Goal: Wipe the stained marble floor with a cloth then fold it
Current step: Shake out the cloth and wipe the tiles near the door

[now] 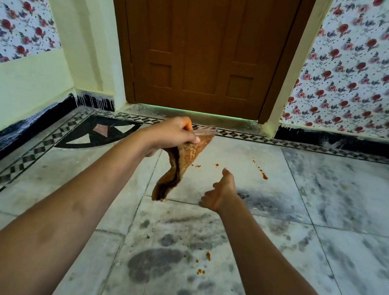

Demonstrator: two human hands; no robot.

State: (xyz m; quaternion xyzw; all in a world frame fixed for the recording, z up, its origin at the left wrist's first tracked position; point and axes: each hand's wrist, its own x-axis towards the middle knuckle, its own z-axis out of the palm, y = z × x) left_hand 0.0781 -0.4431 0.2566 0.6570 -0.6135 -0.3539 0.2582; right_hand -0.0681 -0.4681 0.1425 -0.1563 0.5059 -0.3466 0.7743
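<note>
Mid-frame, the left grip (173, 132) clutches a hanging brown cloth (184, 161). Lower right of it, the right grip (219, 193) hangs loose and empty over the orange-spotted floor (330, 204).

Head-worn wide-angle view, looking forward and down across the nearby grey-veined white marble floor (332, 191) towards the brown panelled wooden door (202, 48) straight ahead.

Brown cloth (181, 160), orange stains (263, 175) on grey-veined white marble floor (332, 191), rose-patterned wallpaper (364, 71)
</note>
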